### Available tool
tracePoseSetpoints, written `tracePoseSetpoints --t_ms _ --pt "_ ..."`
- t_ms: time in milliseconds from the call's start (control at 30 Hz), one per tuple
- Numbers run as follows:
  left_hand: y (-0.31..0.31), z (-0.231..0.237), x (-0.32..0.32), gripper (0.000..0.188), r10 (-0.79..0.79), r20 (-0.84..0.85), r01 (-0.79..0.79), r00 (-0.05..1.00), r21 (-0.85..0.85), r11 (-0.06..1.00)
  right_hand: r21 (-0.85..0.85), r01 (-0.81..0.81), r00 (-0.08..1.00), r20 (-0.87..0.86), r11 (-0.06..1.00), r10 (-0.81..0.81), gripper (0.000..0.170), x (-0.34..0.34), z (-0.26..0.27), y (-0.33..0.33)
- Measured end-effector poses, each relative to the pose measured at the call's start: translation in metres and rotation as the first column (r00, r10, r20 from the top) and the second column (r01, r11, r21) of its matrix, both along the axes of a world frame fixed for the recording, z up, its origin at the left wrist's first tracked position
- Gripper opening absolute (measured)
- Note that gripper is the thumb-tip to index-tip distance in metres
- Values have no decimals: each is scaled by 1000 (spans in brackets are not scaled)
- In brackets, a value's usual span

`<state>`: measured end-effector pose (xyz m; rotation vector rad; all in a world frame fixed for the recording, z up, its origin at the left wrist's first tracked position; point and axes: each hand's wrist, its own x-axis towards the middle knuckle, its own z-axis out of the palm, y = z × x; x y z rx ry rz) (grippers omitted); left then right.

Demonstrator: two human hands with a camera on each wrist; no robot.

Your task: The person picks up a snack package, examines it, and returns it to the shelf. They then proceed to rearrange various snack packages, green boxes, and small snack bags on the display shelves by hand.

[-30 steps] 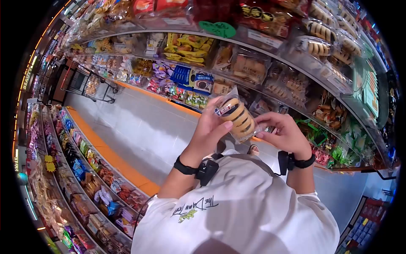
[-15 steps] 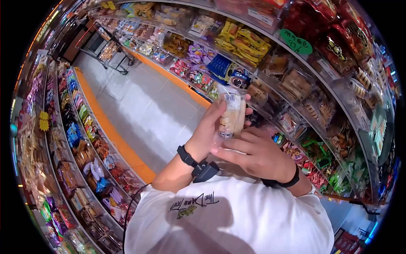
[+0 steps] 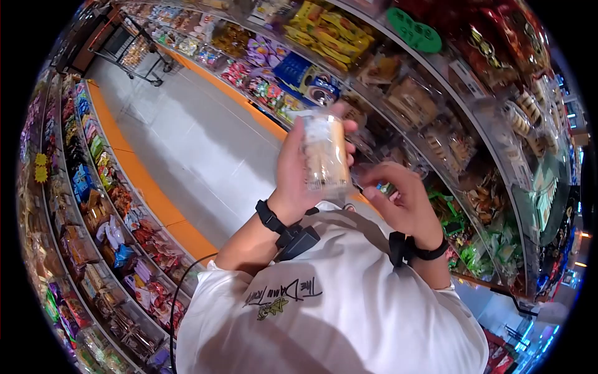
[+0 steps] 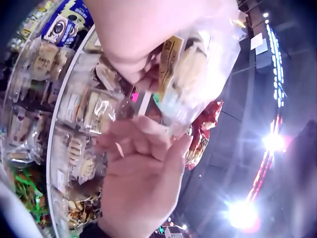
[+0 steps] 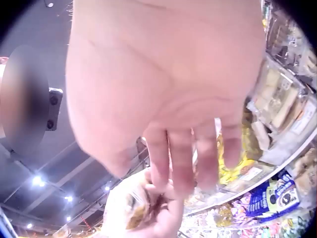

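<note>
My left hand (image 3: 290, 167) grips a packaged bread (image 3: 326, 153) in a clear plastic wrapper, holding it upright in front of my chest. The thumb lies along its near side and fingertips show around the far side. In the left wrist view the bread's wrapper (image 4: 218, 64) looks crinkled and a yellow-brown label (image 4: 171, 62) runs along one edge. My right hand (image 3: 403, 202) hovers just right of the package, fingers loosely bent, with nothing in them. In the right wrist view its palm (image 5: 163, 74) fills much of the picture.
Curved shelves of packaged snacks (image 3: 330, 31) rise ahead and to the right, with a green price sign (image 3: 413, 30). More snack shelves (image 3: 103, 206) line the left. Between them runs a tiled aisle (image 3: 187, 131) with orange edging; a shopping cart (image 3: 134, 53) stands at its far end.
The bread has been turned from its dark-striped face to a paler side. The right hand came in against the package, then drew away to the right. The left hand kept its hold.
</note>
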<state>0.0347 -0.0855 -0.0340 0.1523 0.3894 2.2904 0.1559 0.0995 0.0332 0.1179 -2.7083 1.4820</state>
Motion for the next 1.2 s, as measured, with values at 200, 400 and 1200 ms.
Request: tracePoseSetpoints --t_ms 200,400,1200 --pt "83 15 47 73 305 -227 -333 925 -96 938 -520 -42 943 261 853 206 33 33 -22 65" --pt "97 27 60 77 51 -239 -95 970 -174 980 -483 6 996 80 875 37 27 45 -41 103" --pt "-68 2 -2 73 140 -283 -152 949 -24 988 467 282 605 -764 838 223 36 -41 -19 -45"
